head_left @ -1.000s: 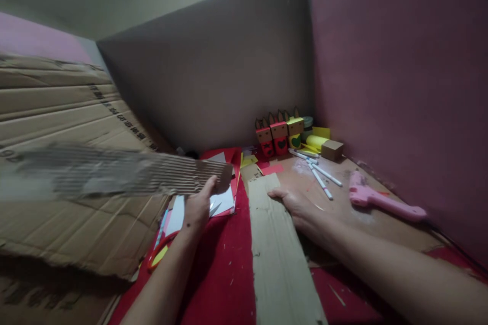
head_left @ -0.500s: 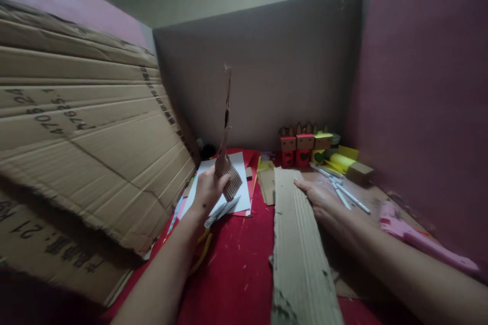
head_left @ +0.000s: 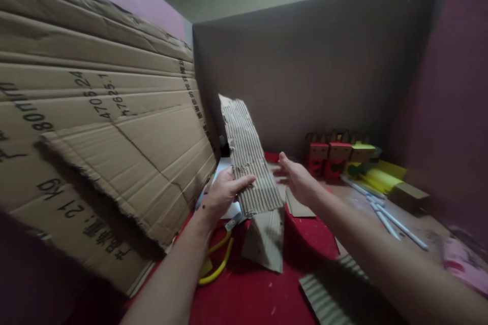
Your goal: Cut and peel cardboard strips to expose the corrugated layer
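My left hand grips a long strip of corrugated cardboard near its lower end, thumb across the ridged face. The strip stands tilted, its torn top leaning left. Just to its right is my right hand, empty, with fingers apart and partly blurred. Below the strip, a smaller cardboard piece rests on the red cloth. Yellow-handled scissors lie beside my left forearm, their blades mostly covered. Another ridged cardboard piece lies under my right forearm.
A big printed cardboard sheet leans along the left. Small red and yellow box figures stand at the back right. Near them are a yellow roll, white pens and a pink glue gun.
My right hand has let go of the wide cardboard piece and moved toward the strip. My left hand has turned the strip so its ridged face shows. The view has shifted left.
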Demonstrator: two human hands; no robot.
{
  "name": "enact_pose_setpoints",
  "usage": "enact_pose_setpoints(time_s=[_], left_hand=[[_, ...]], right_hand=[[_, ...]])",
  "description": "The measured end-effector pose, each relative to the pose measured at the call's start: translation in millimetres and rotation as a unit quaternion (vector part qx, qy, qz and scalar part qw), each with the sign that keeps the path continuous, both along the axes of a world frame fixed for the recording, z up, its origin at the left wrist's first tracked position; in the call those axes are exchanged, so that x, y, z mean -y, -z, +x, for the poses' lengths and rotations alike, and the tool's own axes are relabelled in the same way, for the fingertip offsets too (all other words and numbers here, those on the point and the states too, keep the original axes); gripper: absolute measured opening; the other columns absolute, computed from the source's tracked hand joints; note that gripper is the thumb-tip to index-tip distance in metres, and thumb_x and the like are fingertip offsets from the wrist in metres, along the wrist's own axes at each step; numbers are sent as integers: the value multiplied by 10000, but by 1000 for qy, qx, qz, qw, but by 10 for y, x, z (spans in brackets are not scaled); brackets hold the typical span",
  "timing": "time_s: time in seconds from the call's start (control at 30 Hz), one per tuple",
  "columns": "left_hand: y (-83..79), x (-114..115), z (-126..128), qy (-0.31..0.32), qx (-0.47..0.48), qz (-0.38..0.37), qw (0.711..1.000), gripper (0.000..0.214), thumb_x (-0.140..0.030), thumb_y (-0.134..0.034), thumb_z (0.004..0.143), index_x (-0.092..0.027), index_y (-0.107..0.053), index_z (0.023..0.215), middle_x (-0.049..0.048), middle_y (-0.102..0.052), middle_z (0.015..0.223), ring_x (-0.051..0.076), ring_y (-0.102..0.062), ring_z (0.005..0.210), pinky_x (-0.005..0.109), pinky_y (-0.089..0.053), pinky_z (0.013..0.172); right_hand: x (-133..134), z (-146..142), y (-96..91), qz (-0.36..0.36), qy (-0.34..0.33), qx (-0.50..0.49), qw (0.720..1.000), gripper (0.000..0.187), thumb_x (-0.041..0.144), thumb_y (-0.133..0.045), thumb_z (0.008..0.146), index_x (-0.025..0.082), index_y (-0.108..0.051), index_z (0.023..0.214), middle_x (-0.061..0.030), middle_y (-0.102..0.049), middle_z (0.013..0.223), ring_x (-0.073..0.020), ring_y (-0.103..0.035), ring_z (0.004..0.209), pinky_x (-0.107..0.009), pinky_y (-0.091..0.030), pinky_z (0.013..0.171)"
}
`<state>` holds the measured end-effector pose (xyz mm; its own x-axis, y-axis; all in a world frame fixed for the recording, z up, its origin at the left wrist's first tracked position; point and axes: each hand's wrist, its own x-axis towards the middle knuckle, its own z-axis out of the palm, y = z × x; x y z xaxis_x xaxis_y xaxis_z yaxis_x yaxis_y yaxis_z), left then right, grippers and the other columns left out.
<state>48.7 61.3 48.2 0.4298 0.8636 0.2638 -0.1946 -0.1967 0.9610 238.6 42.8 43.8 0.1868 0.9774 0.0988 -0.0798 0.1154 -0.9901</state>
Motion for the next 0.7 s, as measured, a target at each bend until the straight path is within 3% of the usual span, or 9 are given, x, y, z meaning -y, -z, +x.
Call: enact_pose_setpoints(time_s=[0.07,0.1,0.2,0.3,0.47,0.57,0.7], left_hand=[[39,20,68,39,-11,-17,999,391,-291,-700,676,-115,-584,1006,80,-686,870,185,-649,735,276,-515,645],[57,37,103,51,-16,-26,998,400,-310,-688,690,-108,-583,1018,88,-688,873,189,-649,723,283,-515,641],[115,106,198,98,-14,-45,994,445,-336,-682,695,-100,-572,1056,110,-685,909,194,-645,705,286,-508,622],[187,180,282,149,-11,-47,988,490,-201,-737,613,-112,-566,1064,110,-672,961,211,-641,782,291,-502,669],[294,294,406,143,-3,-103,984,353,-135,-695,592,-104,-611,934,63,-679,817,169,-620,674,274,-480,631],[324,360,448,155,-16,-121,980,314,-163,-689,601,-107,-620,901,48,-669,761,147,-596,616,255,-455,593],[332,457,466,218,-60,-125,966,332,-193,-683,617,-138,-609,936,26,-644,755,134,-565,606,233,-410,568]], right_hand=[[189,-92,31,-66,-136,-55,987,469,521,-645,660,121,-628,905,-84,-663,729,-176,-605,613,-300,-451,582],[274,-121,58,-77,-158,-66,982,395,385,-743,579,119,-637,852,-60,-658,685,-164,-600,578,-293,-449,571],[432,-140,161,-67,-115,-92,987,319,209,-768,495,119,-649,777,-45,-663,662,-188,-624,615,-303,-463,590],[482,-88,250,-55,-70,-102,991,278,177,-741,489,116,-653,745,-38,-658,628,-206,-625,605,-325,-473,587],[585,-34,312,-22,-53,-111,992,247,166,-736,482,131,-657,714,-20,-661,621,-179,-609,579,-301,-474,594],[679,1,292,-2,-60,-144,988,241,209,-736,540,132,-659,755,-38,-680,671,-183,-620,607,-306,-475,617],[767,146,201,62,-39,-194,978,339,208,-732,600,165,-642,924,-59,-704,855,-204,-648,729,-315,-487,657]])
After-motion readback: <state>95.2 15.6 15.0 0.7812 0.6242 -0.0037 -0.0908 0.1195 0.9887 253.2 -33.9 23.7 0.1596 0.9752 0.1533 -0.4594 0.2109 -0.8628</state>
